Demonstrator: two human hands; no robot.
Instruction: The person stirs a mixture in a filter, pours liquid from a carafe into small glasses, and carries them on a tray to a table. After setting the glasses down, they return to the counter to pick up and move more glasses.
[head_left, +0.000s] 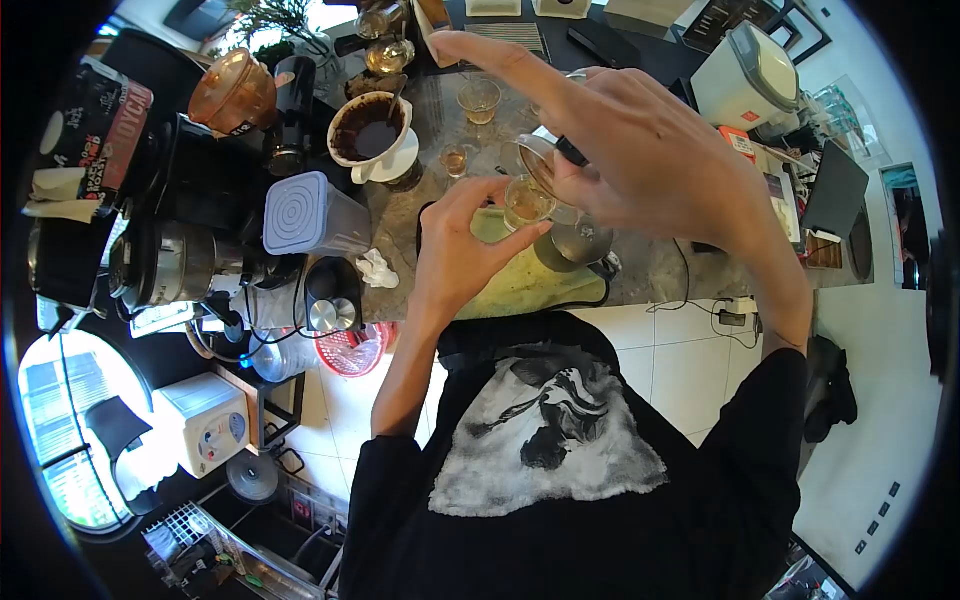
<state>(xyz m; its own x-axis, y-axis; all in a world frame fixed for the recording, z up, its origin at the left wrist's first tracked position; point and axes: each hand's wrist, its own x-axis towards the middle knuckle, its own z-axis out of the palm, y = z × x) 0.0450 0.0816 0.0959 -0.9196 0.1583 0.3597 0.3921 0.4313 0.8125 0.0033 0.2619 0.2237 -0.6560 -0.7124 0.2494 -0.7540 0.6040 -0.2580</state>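
Observation:
My left hand (460,245) is wrapped around a small clear glass (528,203) with a little amber liquid in it. Above it, my right hand (655,150) grips a dark handle, with the index finger stretched out to the left. A tilted glass vessel (537,165) shows beside that handle, its rim close to the small glass; my right hand hides most of it. Under the hands lie a green cloth (525,280) and a round grey metal vessel (582,242). Another small glass (454,160) with brown liquid stands on the counter, near a wider clear glass (480,102).
A white dripper (392,172) with dark coffee grounds and a spoon stands left of the glasses. Nearby are a lidded plastic container (310,215), a crumpled tissue (377,270) and a copper pot (232,92). A cream-coloured box (745,80) and a cable (685,275) are on the right.

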